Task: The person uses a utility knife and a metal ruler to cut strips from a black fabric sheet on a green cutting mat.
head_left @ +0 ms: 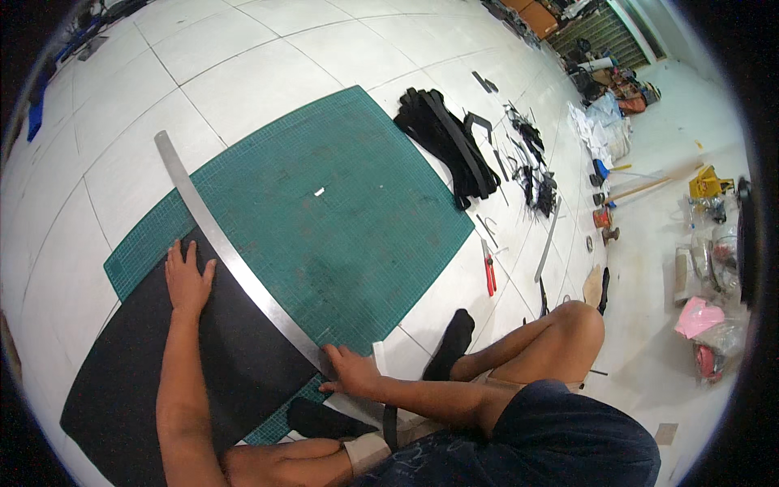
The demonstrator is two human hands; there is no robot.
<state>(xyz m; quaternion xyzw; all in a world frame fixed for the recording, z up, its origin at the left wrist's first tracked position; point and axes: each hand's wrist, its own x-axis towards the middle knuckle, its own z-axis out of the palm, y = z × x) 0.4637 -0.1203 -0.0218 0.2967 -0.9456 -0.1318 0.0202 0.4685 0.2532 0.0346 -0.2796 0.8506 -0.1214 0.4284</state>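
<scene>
A black flat sheet (235, 369) lies over the left part of a green cutting mat (349, 187) on the floor. Along the sheet's right edge runs a long metal ruler (223, 243), its far end reaching past the mat. My left hand (188, 280) rests flat on the sheet near its far edge, fingers spread, just left of the ruler. At the ruler's near end is my right hand (355, 374), its fingers bent over that end and its thumb beside the sheet's corner. Whatever lies under the right fingers is hidden.
Right of the mat lies a bundle of black strips (446, 146), with black offcuts (535, 178) beyond it. Red-handled pliers or cutters (489, 272) lie nearer my leg. A small white scrap (319, 191) sits on the mat. Bags and tools (706, 187) line the right wall.
</scene>
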